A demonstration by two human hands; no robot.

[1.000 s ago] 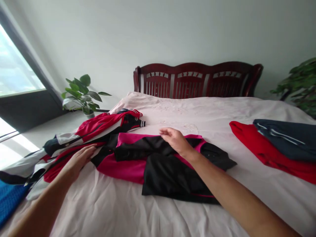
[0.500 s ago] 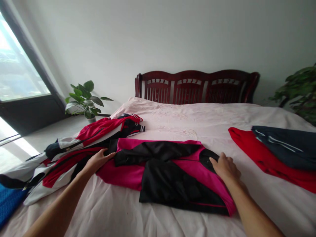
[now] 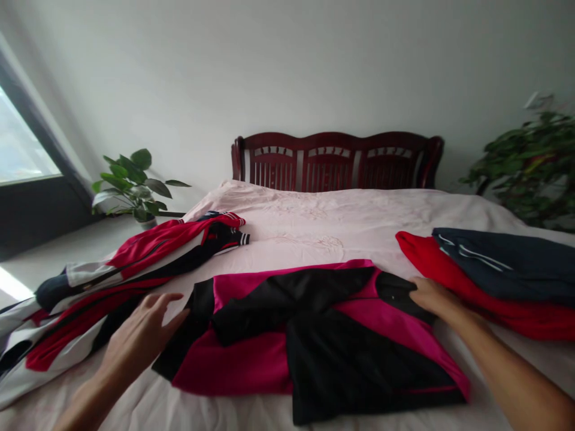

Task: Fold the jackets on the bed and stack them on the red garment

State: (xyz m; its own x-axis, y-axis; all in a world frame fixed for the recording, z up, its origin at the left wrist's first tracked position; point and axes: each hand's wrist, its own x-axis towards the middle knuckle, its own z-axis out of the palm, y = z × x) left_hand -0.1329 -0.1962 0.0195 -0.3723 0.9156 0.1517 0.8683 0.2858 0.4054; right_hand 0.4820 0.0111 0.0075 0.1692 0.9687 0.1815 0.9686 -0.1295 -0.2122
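Observation:
A magenta and black jacket (image 3: 242,365) lies flat on the bed in front of me, both sleeves folded inward across its body. Its black collar end points right, its black hem left. My right hand (image 3: 429,296) is closed on the collar edge. At the hem, my left hand (image 3: 139,332) has its thumb and fingers spread apart, with no cloth between them. The thumb is close to the black hem; whether it touches I cannot tell.
Crumpled red, white and black sportswear (image 3: 148,257) is heaped at left. Folded red cloth (image 3: 449,281) lies under folded dark blue clothing (image 3: 516,263) at right. Pale pink bedding (image 3: 287,221) reaches a wooden headboard (image 3: 332,161). Potted plants (image 3: 139,185) stand on both sides.
The jacket has come nearer and slid a little right, away from the heaped clothes. My left hand has let go of its hem and opened. My right hand still holds the collar.

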